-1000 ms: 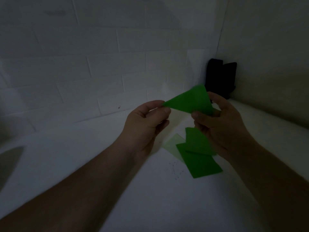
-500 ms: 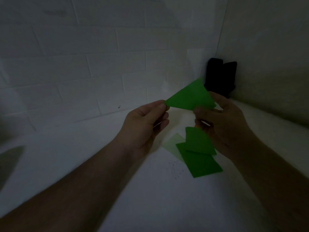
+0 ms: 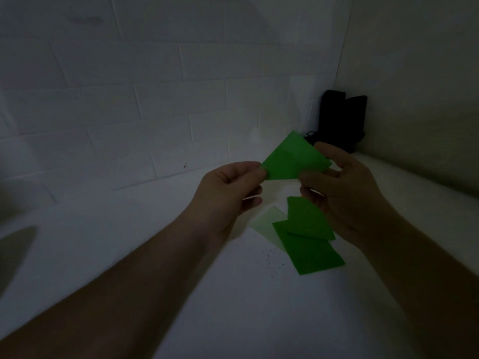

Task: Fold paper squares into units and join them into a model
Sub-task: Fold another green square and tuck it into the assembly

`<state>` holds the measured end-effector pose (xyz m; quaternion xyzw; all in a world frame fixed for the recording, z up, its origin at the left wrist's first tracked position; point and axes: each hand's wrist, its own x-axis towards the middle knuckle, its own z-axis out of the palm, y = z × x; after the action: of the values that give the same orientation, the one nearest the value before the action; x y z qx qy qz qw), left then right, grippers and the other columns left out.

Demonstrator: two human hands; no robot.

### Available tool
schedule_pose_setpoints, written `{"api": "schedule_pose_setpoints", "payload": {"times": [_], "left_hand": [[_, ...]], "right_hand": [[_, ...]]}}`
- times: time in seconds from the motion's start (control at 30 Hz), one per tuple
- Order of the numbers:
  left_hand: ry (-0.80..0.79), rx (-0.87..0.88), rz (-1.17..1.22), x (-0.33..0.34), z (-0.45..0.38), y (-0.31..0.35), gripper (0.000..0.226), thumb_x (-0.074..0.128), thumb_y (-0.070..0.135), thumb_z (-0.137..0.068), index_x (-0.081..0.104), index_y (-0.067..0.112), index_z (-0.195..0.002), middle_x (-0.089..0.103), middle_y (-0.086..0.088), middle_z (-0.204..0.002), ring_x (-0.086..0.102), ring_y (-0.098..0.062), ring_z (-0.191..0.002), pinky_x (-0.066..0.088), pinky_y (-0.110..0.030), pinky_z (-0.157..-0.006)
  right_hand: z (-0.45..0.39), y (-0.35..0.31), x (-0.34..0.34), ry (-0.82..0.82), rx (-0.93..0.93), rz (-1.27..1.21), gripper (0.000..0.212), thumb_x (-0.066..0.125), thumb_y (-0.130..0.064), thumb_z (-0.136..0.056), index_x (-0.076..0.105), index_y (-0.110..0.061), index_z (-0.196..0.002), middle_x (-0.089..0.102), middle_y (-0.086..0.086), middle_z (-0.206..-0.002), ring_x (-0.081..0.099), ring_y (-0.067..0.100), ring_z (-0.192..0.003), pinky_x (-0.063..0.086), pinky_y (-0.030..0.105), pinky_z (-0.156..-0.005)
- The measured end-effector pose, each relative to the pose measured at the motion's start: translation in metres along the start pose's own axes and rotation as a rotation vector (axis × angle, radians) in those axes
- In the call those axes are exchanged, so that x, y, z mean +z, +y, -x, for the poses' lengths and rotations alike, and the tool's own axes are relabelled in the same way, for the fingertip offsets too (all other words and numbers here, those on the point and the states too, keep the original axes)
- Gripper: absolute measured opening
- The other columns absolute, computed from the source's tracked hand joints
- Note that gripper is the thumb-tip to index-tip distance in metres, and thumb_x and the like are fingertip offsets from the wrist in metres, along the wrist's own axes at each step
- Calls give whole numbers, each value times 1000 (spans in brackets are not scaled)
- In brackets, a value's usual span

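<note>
Green paper, folded to a triangle (image 3: 294, 159), is held up in mid-air over a white surface (image 3: 207, 294), the left hand (image 3: 228, 195) pinching its left corner, the right hand (image 3: 342, 193) its right edge. Thin and light, it looks easy to crumple or tear; corners and folded edges likely offer the safest grip. Three more sheets lie below: two dark green (image 3: 308, 218) (image 3: 311, 255), one pale (image 3: 269, 224). One black object (image 3: 339, 117) stands in the far corner.

Two bare forearms, no sleeves in view, left hand (image 3: 228, 193), right hand (image 3: 344, 200), ringless fingers
</note>
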<state>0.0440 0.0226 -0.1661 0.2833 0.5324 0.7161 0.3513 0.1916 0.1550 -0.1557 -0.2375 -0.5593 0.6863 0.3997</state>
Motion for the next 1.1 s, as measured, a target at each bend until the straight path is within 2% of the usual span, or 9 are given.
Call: {"api": "schedule_pose_setpoints", "payload": {"times": [0.1, 0.2, 0.37, 0.5, 0.6, 0.73, 0.87, 0.97, 1.1], "left_hand": [[-9, 36, -141, -2, -2, -4, 21, 74, 8, -90, 75, 9, -110, 75, 2, -82, 68, -6, -73, 57, -23, -71], [-70, 16, -253, -3, -1, -5, 19, 72, 4, -91, 76, 11, -107, 78, -2, -88, 69, -9, -75, 57, -24, -72], [-181, 13, -330, 0, 3, -10, 19, 73, 0, -89, 74, 16, -79, 70, -1, -69, 60, -11, -61, 50, -23, -61], [-181, -25, -204, 1, 0, -11, 13, 72, 0, -90, 75, 9, -98, 75, -9, -88, 66, -14, -73, 56, -20, -66], [-201, -18, -194, 0, -1, -11, 18, 72, -1, -89, 74, 10, -104, 77, -13, -96, 70, -13, -79, 56, -20, -67], [-196, 13, -201, -1, 0, -10, 25, 74, -1, -87, 73, 5, -111, 76, -21, -105, 70, -19, -85, 57, -22, -69], [-185, 67, -240, 0, 0, -12, 29, 75, -4, -85, 73, 0, -114, 74, -27, -105, 67, -23, -84, 56, -27, -72], [-201, 43, -213, 0, 1, -11, 29, 73, -4, -87, 73, -1, -115, 75, -22, -108, 70, -21, -88, 58, -23, -73], [-211, -1, -151, 1, 1, -8, 25, 72, -5, -87, 75, 2, -112, 77, -16, -103, 72, -17, -84, 59, -22, -70]], "right_hand": [[1, -2, 0, -5, 14, 0, 62, 70, 7, -85, 57, -24, -136, 71, 15, -102, 72, 22, -81, 60, 35, -76], [0, -4, -2, -6, 9, -51, 57, 67, 7, -88, 58, -25, -134, 69, 14, -92, 70, 18, -70, 58, 32, -69], [2, 0, 2, -8, 11, -99, 55, 70, 1, -87, 55, -24, -134, 68, 16, -88, 69, 17, -69, 59, 32, -71], [8, 10, 9, -104, 20, -2, 63, 75, -2, -83, 53, -19, -139, 76, 14, -96, 75, 23, -85, 60, 35, -78], [16, 14, 16, -218, 17, 141, 51, 72, 4, -86, 58, -18, -129, 78, 12, -97, 76, 28, -93, 61, 33, -77], [14, 15, 14, -216, 51, 112, 43, 70, 4, -88, 62, -16, -126, 77, 13, -100, 75, 27, -95, 61, 33, -78], [12, 16, 12, -262, 64, 95, 43, 69, 5, -88, 62, -15, -125, 76, 17, -106, 74, 29, -99, 59, 37, -81], [11, 15, 10, -234, 10, 127, 48, 72, 7, -85, 60, -12, -127, 77, 15, -102, 75, 28, -97, 60, 34, -77], [7, 13, 7, -219, -22, 107, 57, 74, 7, -83, 57, -13, -133, 76, 14, -99, 73, 32, -98, 59, 40, -80]]}}
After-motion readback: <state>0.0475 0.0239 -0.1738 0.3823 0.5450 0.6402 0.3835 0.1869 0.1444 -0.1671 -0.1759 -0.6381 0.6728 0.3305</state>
